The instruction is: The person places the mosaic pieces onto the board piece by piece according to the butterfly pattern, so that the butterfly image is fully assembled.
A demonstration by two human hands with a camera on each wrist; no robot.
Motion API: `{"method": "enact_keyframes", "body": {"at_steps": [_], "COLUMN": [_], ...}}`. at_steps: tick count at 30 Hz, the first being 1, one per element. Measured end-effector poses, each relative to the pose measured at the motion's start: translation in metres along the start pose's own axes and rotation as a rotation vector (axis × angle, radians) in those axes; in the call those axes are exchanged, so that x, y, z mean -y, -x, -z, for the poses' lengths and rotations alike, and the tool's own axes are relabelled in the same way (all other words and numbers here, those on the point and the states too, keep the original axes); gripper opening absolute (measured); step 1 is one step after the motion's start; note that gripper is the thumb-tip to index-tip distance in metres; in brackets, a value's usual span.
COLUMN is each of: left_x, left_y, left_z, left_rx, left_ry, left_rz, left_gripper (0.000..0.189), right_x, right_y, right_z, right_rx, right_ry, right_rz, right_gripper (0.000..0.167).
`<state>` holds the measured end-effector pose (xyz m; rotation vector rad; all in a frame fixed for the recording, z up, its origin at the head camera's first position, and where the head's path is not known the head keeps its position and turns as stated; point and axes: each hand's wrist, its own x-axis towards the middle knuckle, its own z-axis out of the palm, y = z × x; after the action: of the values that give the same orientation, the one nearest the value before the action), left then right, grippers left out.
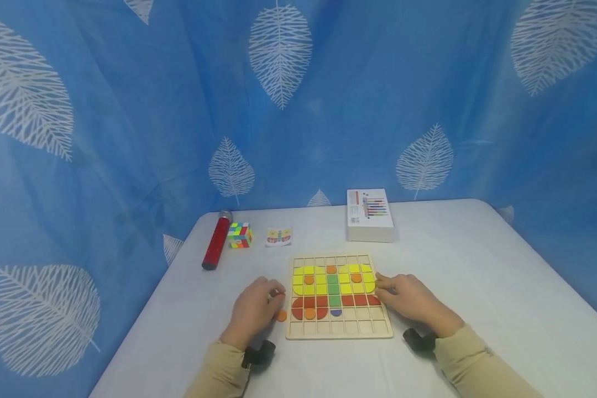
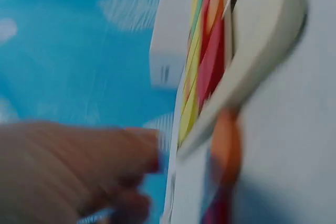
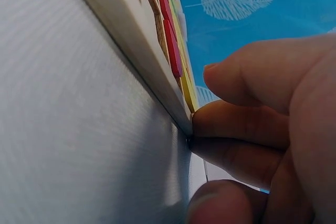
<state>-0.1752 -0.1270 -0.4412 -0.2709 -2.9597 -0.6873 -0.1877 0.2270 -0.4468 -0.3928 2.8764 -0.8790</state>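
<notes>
A wooden grid board (image 1: 355,327) lies on the table, with yellow, red and green flat pieces set in its cells. Orange discs (image 1: 356,278) and a blue-purple half-round piece (image 1: 335,313) are on it too. At the board's left side hovers my left hand (image 1: 254,309), fingers loosely bent, holding nothing visible; it is blurred in the left wrist view. A loose orange disc (image 2: 227,145) lies beside the board edge, with a dark red piece (image 2: 218,209) partly seen past it. Fingertips of my right hand (image 1: 412,298) touch the board's right edge; the thumb stays apart.
Behind the board are a small pattern card (image 1: 278,236), a colourful puzzle cube (image 1: 240,235) and a red microphone-shaped tube (image 1: 216,243). A white box (image 1: 370,215) stands at the back right. A blue leaf-patterned curtain (image 1: 323,110) hangs behind the table.
</notes>
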Motion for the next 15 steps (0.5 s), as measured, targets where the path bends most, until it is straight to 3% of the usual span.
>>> {"method": "enact_keyframes", "body": {"at_steps": [3, 7, 11, 15], "left_x": [-0.015, -0.037, -0.051, -0.055], "left_y": [0.005, 0.011, 0.011, 0.004], "left_z": [-0.009, -0.025, -0.037, -0.046], "left_rx": [-0.053, -0.008, 0.007, -0.043], "left_ry": [0.093, 0.189, 0.180, 0.129], "left_rz": [-0.146, -0.351, -0.414, -0.463], "left_gripper": [0.013, 0.010, 0.010, 0.007], "right_x": [0.000, 0.001, 0.001, 0.001], "right_y": [0.000, 0.000, 0.000, 0.000], "right_z": [-0.001, -0.001, 0.000, 0.002], "right_rx": [0.007, 0.011, 0.007, 0.010], "right_ry": [-0.005, -0.007, 0.002, 0.017], "right_rz": [-0.004, -0.006, 0.000, -0.007], "right_gripper": [0.038, 0.038, 0.037, 0.038]}}
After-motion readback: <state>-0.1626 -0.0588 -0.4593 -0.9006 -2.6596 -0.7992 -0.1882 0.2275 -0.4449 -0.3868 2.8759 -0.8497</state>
